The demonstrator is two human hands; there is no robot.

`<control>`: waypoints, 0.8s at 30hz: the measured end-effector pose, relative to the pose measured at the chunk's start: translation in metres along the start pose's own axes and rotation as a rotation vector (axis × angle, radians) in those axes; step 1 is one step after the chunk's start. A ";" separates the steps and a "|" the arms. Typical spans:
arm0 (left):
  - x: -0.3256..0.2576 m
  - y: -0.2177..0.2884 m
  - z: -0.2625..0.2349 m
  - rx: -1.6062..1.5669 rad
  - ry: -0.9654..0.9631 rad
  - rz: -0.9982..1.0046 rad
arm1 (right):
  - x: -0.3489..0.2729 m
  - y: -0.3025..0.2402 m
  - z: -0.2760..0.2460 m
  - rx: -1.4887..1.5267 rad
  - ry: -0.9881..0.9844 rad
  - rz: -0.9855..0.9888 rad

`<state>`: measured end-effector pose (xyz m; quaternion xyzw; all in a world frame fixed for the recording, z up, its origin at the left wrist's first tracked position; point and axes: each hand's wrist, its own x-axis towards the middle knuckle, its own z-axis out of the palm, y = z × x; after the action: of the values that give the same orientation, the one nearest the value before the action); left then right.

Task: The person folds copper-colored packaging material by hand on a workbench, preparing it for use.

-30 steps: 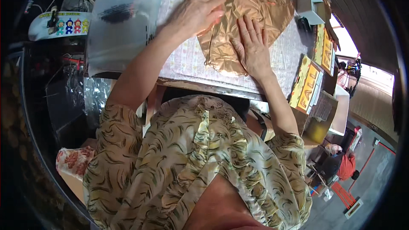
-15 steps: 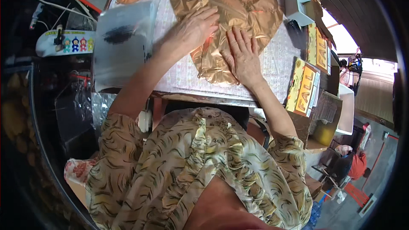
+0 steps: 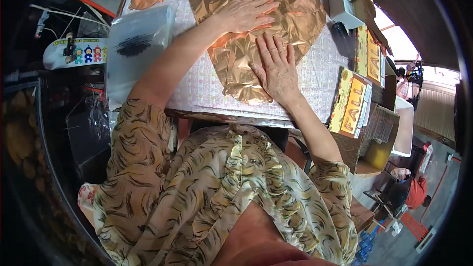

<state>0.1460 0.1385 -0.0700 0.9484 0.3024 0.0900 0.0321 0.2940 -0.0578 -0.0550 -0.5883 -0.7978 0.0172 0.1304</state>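
Both hands lie flat, fingers spread, gripping nothing, on a crinkled copper-gold foil sheet. The left hand presses its upper part; the right hand its lower part, on the pale patterned table

The foil sheet is a shiny copper-gold, kinda rose where the light hits. The surface has a pale cloth with a tiny pinkish print. The blouse is cream and tan with dark brown swirly strokes. The flat packs are yellow-orange, the little box white, and the plastic bag cloudy grey with a black smudge.
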 end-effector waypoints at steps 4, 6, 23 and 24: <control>0.004 0.001 0.002 0.084 -0.023 -0.003 | 0.001 -0.003 -0.002 0.019 -0.001 -0.007; 0.005 0.002 0.002 0.104 -0.028 -0.010 | 0.001 -0.003 -0.003 0.004 -0.018 -0.001; -0.082 -0.027 -0.020 -0.039 0.282 -0.102 | 0.000 0.000 -0.001 -0.014 -0.005 -0.008; -0.084 -0.026 -0.019 -0.039 0.285 -0.104 | 0.000 -0.001 -0.001 -0.016 -0.005 -0.011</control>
<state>0.0602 0.1112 -0.0672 0.9082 0.3510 0.2275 0.0120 0.2934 -0.0578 -0.0541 -0.5847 -0.8016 0.0116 0.1240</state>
